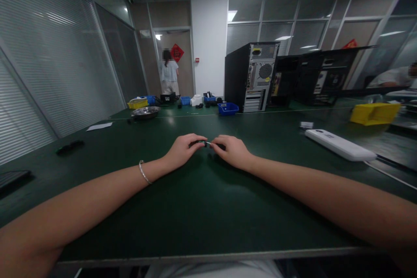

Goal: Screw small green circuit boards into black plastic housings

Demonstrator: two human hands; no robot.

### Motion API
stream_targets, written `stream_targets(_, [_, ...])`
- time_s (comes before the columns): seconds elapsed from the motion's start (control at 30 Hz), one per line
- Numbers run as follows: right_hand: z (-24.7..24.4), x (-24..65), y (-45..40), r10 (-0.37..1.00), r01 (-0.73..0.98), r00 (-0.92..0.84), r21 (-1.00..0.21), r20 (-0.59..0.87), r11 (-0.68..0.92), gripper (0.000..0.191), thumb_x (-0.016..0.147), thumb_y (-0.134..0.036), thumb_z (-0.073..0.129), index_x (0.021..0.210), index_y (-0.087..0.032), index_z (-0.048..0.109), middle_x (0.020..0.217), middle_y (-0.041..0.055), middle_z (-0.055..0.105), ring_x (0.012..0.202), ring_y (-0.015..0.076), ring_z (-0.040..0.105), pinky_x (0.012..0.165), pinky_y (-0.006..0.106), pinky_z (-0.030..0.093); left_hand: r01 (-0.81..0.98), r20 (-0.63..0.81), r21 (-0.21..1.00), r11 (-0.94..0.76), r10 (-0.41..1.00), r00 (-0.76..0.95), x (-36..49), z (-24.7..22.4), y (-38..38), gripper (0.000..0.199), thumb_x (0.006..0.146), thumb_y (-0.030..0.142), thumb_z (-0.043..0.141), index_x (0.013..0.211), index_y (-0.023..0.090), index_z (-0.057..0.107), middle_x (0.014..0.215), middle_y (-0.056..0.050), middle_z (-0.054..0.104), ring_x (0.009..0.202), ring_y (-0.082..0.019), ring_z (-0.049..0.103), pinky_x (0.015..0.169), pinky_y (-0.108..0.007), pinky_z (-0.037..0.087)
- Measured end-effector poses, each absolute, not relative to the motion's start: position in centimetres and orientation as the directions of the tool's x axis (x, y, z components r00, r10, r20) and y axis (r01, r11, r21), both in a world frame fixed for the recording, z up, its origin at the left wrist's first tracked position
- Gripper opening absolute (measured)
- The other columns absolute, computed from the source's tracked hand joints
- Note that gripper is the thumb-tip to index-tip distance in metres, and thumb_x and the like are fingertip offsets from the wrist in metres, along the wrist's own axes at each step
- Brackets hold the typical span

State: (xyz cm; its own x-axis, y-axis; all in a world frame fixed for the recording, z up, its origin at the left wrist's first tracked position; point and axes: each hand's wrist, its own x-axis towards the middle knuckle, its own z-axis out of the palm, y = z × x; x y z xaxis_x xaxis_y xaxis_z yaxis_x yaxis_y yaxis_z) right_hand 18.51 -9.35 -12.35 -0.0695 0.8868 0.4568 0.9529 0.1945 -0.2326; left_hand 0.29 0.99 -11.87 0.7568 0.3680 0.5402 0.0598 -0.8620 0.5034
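Just above the green table (208, 208), my two hands meet fingertip to fingertip in the middle of the view. My left hand (184, 150), with a bracelet (144, 173) on its wrist, pinches a small dark green piece (204, 143), perhaps a little circuit board. From the right, my right hand (232, 150) pinches a thin, light-coloured piece (208, 143) whose tip reaches the green one. Fingers cover most of both pieces, so I cannot tell whether they are joined.
A computer tower (250, 78) stands at the back beside a blue bin (228, 108). A metal bowl (145, 112) lies at the back left. To the right are a white power strip (339, 144) and a yellow bin (374, 114). One person (169, 71) stands by the door.
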Motion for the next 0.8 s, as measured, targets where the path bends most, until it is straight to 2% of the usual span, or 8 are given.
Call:
stream_targets(0.17, [-12.39, 18.64, -9.38, 0.889, 0.936, -0.07, -0.279, 0.453, 0.216, 0.026, 0.091, -0.034, 0.045, 0.095, -0.023, 0.068, 0.087, 0.0032, 0.066, 0.078, 0.0161, 0.058, 0.062, 0.025, 0.037, 0.047, 0.53, 0.505, -0.862, 0.352, 0.771, 0.26, -11.98, 1.2, 0.025, 0.087, 0.03, 0.051, 0.104, 0.023, 0.068, 0.095, -0.005, 0.068, 0.086, -0.02, 0.061, 0.077, -0.028, 0.043])
stream_targets(0.43, [-12.46, 18.72, -9.38, 0.88, 0.907, -0.09, -0.327, 0.465, 0.266, 0.027, 0.091, -0.033, 0.045, 0.096, -0.023, 0.068, 0.089, 0.0032, 0.067, 0.079, 0.0159, 0.058, 0.066, 0.025, 0.04, 0.01, 0.496, 0.613, -0.79, 0.395, 0.773, 0.36, -12.18, 1.52, 0.025, 0.086, 0.03, 0.052, 0.102, 0.02, 0.069, 0.09, -0.005, 0.069, 0.079, -0.018, 0.062, 0.074, -0.027, 0.046])
stream_targets(0.7, [-12.49, 18.79, -9.46, 0.878, 0.909, -0.114, -0.307, 0.465, 0.281, 0.027, 0.091, -0.033, 0.043, 0.094, -0.023, 0.068, 0.089, 0.0028, 0.067, 0.08, 0.0161, 0.059, 0.066, 0.025, 0.04, -0.025, 0.411, 0.734, -0.678, 0.416, 0.811, 0.51, -12.28, 1.83, 0.026, 0.085, 0.028, 0.053, 0.103, 0.017, 0.068, 0.088, -0.005, 0.069, 0.073, -0.016, 0.062, 0.071, -0.027, 0.048])
stream_targets(0.8, [-12.38, 18.58, -9.52, 0.886, 0.919, -0.099, -0.301, 0.453, 0.257, 0.027, 0.091, -0.034, 0.043, 0.096, -0.023, 0.068, 0.091, 0.0032, 0.067, 0.081, 0.0167, 0.059, 0.066, 0.025, 0.039, 0.01, 0.434, 0.684, -0.729, 0.418, 0.798, 0.49, -12.2, 1.6, 0.025, 0.085, 0.029, 0.053, 0.103, 0.017, 0.068, 0.087, -0.005, 0.068, 0.074, -0.017, 0.062, 0.07, -0.027, 0.047])
